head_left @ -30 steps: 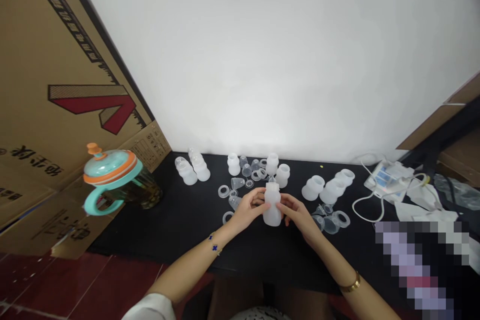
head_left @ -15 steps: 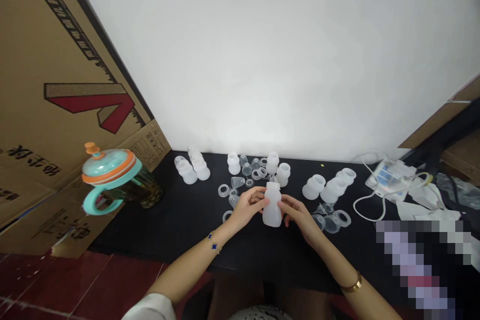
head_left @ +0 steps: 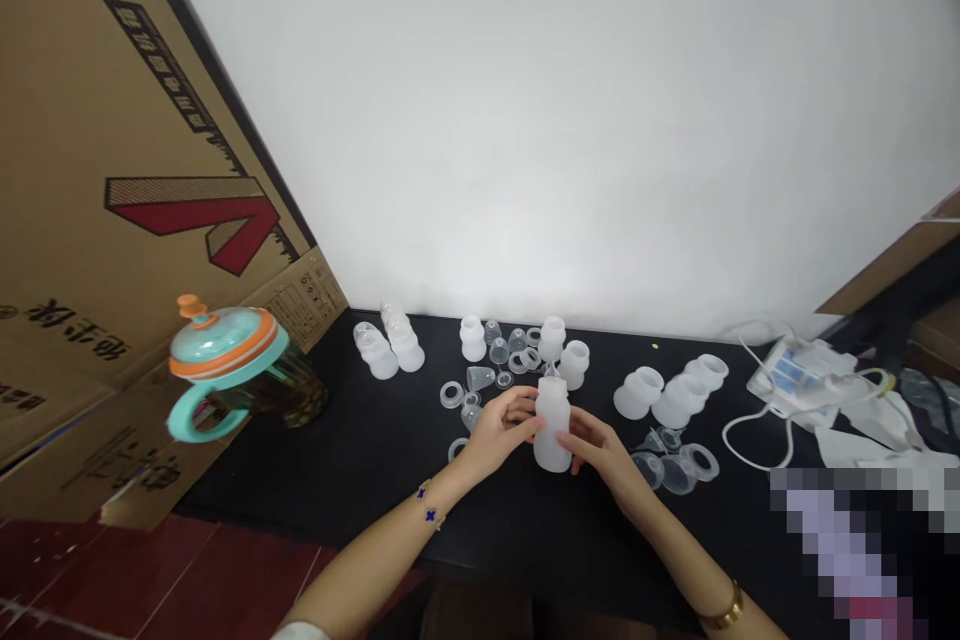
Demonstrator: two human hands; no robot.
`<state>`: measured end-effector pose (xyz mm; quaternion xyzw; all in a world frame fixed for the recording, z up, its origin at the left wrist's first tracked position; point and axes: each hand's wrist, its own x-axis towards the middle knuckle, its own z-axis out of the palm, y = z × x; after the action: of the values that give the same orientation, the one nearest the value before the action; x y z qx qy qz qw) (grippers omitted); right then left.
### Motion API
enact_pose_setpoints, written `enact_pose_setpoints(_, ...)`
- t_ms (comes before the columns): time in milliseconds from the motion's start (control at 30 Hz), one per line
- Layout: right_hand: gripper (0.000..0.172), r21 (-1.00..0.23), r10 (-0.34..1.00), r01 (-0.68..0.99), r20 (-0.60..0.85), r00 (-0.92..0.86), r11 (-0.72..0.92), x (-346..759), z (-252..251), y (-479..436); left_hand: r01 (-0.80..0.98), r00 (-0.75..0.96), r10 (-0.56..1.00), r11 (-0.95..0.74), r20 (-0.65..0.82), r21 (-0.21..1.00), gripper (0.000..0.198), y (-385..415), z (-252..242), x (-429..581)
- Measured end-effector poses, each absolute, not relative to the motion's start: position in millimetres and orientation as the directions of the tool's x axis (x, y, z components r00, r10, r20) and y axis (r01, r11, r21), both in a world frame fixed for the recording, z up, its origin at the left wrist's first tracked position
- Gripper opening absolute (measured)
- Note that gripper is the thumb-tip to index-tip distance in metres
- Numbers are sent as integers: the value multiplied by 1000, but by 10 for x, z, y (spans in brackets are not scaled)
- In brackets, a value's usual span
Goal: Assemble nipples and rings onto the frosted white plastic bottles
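In the head view, a frosted white baby bottle (head_left: 553, 440) stands nearly upright between my two hands. My left hand (head_left: 504, 432) grips its left side, thumb in front. On the right side, my right hand (head_left: 598, 445) presses its thumb to the bottle, its other fingers partly hidden behind. A small clear tip shows above the neck; whether it belongs to the bottle I cannot tell. Just behind are clear nipples (head_left: 481, 378), collar rings (head_left: 451, 394) and two bottle bodies, one a ribbed white bottle (head_left: 575, 364).
Two capped bottles (head_left: 379, 356) stand at the back left of the black table (head_left: 360, 465). Open bottles (head_left: 638, 393) and clear caps (head_left: 678, 473) lie to the right, before a white cable (head_left: 759, 465). A tumbler (head_left: 225, 360) and a cardboard box (head_left: 67, 140) flank the left.
The whole view has shifted slightly, with things appearing lower and to the right. Both hands keep hold of the bottle, which looks slightly turned between them.
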<state>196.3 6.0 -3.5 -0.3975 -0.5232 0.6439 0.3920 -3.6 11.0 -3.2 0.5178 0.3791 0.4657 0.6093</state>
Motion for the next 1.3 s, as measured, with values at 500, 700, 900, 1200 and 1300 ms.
enact_pose_setpoints(500,51,-980,931,-115,-110,-349,-160,1961,-67,69,-88,305,952,-10,37,996,50,137,0,-85)
enact_pose_setpoints(700,54,-980,939,-126,-106,-327,-154,1961,-62,66,-85,300,953,-20,44,996,51,128,12,-65)
enact_pose_setpoints(900,58,-969,931,-138,-147,-336,-203,1947,-39,37,-87,301,952,-36,60,996,51,132,-24,-53)
enact_pose_setpoints(1200,59,-968,935,-155,-139,-325,-198,1935,-30,6,-45,281,955,-85,94,995,48,130,-36,-50)
enact_pose_setpoints(1300,60,-974,940,-143,-125,-317,-178,1952,-55,31,-1,255,962,-103,99,995,47,130,-19,-49)
